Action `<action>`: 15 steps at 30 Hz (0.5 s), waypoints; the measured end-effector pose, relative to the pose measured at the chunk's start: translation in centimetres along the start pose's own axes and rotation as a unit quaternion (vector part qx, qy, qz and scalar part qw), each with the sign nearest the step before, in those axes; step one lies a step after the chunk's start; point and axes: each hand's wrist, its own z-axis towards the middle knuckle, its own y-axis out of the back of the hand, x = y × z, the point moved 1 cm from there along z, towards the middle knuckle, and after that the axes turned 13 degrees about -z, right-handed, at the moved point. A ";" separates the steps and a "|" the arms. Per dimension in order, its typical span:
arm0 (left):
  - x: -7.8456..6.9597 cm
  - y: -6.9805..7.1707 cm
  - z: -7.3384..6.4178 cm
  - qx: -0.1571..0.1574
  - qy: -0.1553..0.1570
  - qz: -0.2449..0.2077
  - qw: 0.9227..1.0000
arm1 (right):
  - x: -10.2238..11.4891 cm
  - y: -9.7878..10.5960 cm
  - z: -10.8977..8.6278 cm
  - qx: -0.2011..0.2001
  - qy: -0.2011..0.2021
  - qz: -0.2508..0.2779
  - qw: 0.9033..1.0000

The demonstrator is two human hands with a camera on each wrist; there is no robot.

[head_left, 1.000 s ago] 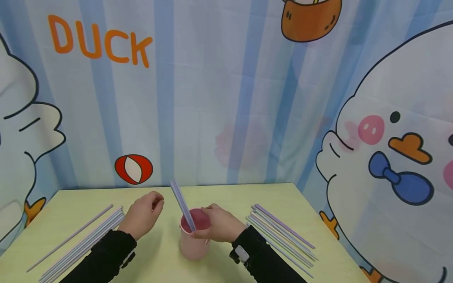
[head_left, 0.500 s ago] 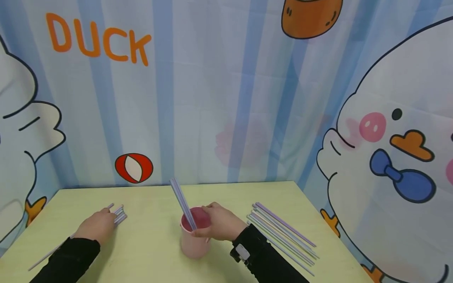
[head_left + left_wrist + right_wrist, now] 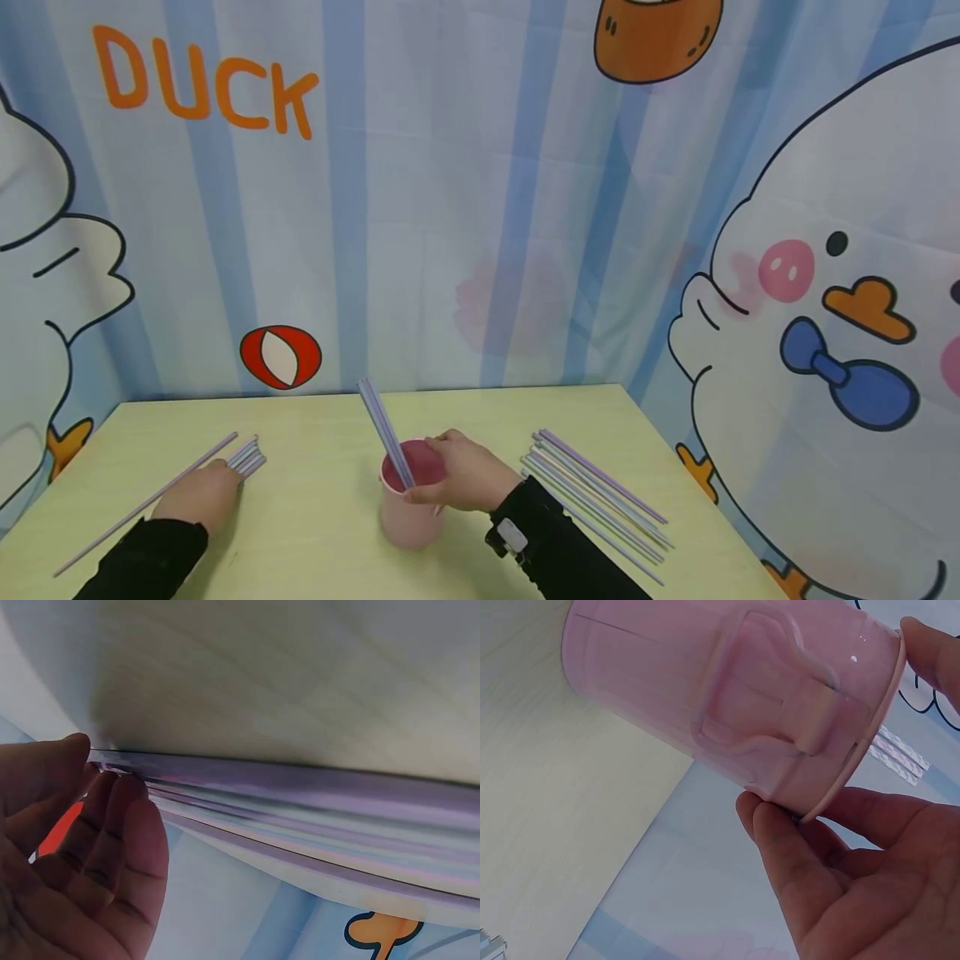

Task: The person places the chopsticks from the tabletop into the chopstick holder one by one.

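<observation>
My left hand (image 3: 198, 497) is at a bundle of thin lilac and pale sticks (image 3: 249, 457) on the left of the table. In the left wrist view, the thumb and fingertips close around the edge of a purple stick (image 3: 300, 780), with more sticks beside it. With my right hand (image 3: 476, 473) I grip the rim of a pink cup (image 3: 411, 521); a wire side handle (image 3: 705, 712) shows in the right wrist view. Several lilac sticks (image 3: 384, 429) stand tilted left in the cup. Their lower ends are hidden inside.
A lone purple stick (image 3: 112, 529) lies left of the left hand. Several pastel sticks (image 3: 600, 500) lie on the right of the yellow table (image 3: 322, 567), partly behind the right sleeve. A duck-print curtain (image 3: 427, 208) hangs behind the table.
My left hand has moved from beside the cup, left and down to the left bundle, then shifted slightly toward me. The right hand and cup have stayed in place.
</observation>
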 end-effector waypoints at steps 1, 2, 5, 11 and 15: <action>0.0 0.0 0.0 0.003 0.003 0.001 1.000 | 0.0 0.0 0.0 0.001 -0.001 0.001 1.000; -0.1 -0.1 0.0 0.008 0.007 0.001 1.000 | 0.0 0.0 0.0 0.002 -0.002 0.001 1.000; -0.2 0.0 0.1 0.025 0.019 -0.005 1.000 | 0.0 -0.1 0.1 0.002 -0.001 0.000 1.000; -0.7 -0.2 0.6 0.052 0.023 -0.054 0.997 | 0.0 -0.1 0.1 0.000 0.002 -0.003 1.000; -1.0 -0.7 0.9 0.062 0.023 -0.081 0.995 | 0.0 -0.1 0.0 -0.004 0.005 -0.005 1.000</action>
